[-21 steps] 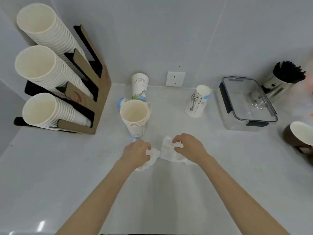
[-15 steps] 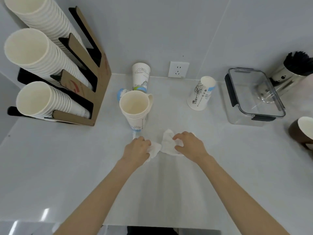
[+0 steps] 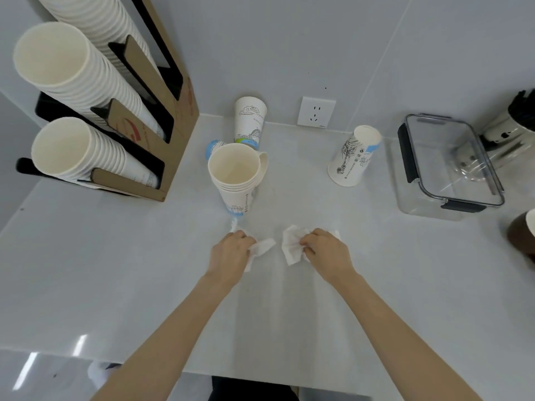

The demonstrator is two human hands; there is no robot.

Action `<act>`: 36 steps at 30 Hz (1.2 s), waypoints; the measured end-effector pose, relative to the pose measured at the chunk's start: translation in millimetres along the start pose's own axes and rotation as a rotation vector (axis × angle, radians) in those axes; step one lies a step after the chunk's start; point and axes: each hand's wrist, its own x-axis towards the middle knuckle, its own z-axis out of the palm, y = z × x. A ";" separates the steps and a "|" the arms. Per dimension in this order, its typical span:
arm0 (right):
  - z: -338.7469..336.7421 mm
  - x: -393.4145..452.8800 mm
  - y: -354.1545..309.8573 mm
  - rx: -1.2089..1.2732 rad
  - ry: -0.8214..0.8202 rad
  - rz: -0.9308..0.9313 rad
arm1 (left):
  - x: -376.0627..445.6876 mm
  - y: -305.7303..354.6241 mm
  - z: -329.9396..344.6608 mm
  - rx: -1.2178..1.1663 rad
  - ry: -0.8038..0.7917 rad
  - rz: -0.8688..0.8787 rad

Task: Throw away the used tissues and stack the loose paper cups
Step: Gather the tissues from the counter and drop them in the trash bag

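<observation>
We see 2 tissues flat on the bench (image 3: 115, 270), frame centre. Left tissue (image 3: 260, 250) sticks out right from under our left hand (image 3: 230, 253), fingers clamped on it. Right tissue (image 3: 292, 247) runs top-bottom, just left of our right hand (image 3: 324, 250), fingertips pinching it.

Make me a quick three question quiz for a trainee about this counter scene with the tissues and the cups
1. True or false: each hand grips its own tissue.
2. How does the cup nearest the clear container stand? A) upright B) upside down C) on its side
3. Fill in: the nested cups stand just beyond the ____ hand.

Key
1. True: the left hand pinches the left tissue, the right hand the right tissue.
2. B: the cup by the container rests on its rim, base up.
3. Left: the nested cups stand open end up, past that hand.
</observation>
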 end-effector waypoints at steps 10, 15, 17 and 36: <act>-21.9 -8.3 -67.5 0.287 0.052 -0.208 | -45.5 -8.9 -54.4 -0.141 0.220 -0.148; -12.9 -26.5 -141.3 0.453 -0.013 -0.298 | -94.7 -48.3 -87.8 -0.197 0.368 -0.235; -2.1 -38.0 -171.0 0.516 -0.042 -0.335 | -120.3 -69.7 -97.0 -0.195 0.425 -0.264; 226.0 -149.5 -337.7 0.707 -0.344 -0.249 | -343.5 -284.5 -48.9 -0.487 0.301 -0.735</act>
